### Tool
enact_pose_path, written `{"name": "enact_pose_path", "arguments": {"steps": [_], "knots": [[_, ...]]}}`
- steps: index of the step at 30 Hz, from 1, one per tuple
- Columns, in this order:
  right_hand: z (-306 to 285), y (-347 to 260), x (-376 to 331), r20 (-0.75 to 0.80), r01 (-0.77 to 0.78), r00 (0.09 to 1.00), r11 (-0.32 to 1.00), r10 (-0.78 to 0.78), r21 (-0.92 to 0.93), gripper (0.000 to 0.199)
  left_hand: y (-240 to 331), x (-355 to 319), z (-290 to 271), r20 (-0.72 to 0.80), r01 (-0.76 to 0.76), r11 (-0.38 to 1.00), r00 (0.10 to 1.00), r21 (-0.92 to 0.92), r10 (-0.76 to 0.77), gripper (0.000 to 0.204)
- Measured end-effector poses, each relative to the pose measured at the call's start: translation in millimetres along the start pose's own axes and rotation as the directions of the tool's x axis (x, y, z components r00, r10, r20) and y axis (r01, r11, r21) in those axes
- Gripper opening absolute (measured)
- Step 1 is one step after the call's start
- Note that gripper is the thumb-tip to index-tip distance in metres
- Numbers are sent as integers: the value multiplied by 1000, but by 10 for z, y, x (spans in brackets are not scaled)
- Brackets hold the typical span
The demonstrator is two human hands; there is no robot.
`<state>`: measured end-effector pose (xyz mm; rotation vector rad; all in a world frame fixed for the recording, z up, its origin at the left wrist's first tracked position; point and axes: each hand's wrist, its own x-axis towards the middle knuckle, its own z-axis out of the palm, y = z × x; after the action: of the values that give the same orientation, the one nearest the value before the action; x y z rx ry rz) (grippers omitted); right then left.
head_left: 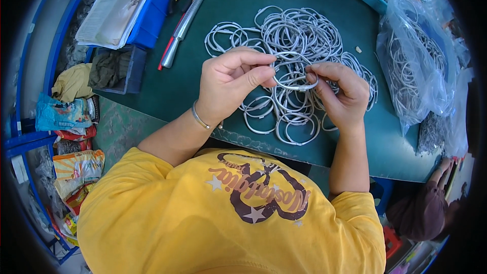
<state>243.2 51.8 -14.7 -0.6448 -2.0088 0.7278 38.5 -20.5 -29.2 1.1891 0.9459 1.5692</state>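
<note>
Your left hand (pixel 231 83) and right hand (pixel 341 91) each pinch one side of a grey wire ring (pixel 294 73), held just above the heap of rings (pixel 297 40). The heap lies on the green table (pixel 167 89), beside a clear bag of rings (pixel 413 71).

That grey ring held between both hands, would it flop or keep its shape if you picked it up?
The grey ring probably keeps its shape: it holds a clean curve between the left hand and right hand. It looks thin, so likely light. Lifted from the pile, it might snag neighbours.

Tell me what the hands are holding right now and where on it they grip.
A silver ring, pinched at opposite sides: left hand on its left edge, right hand on its right edge.
</note>
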Motion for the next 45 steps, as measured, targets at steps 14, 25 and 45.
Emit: {"name": "enact_pose_path", "arguments": {"steps": [14, 25, 45], "knots": [[53, -20, -33, -41, -119, 991, 975, 129, 187, 19, 41, -40, 10, -57, -55, 995, 997, 78, 59, 18], [-86, -118, 264, -61, -305, 951, 951, 302, -43, 6, -2, -84, -5, -114, -216, 926, 958, 310, 262, 24], [-619, 19, 599, 169, -589, 784, 802, 597, -104, 15, 91, 15, -114, 405, -359, 769, 903, 529, 143, 39]]}}
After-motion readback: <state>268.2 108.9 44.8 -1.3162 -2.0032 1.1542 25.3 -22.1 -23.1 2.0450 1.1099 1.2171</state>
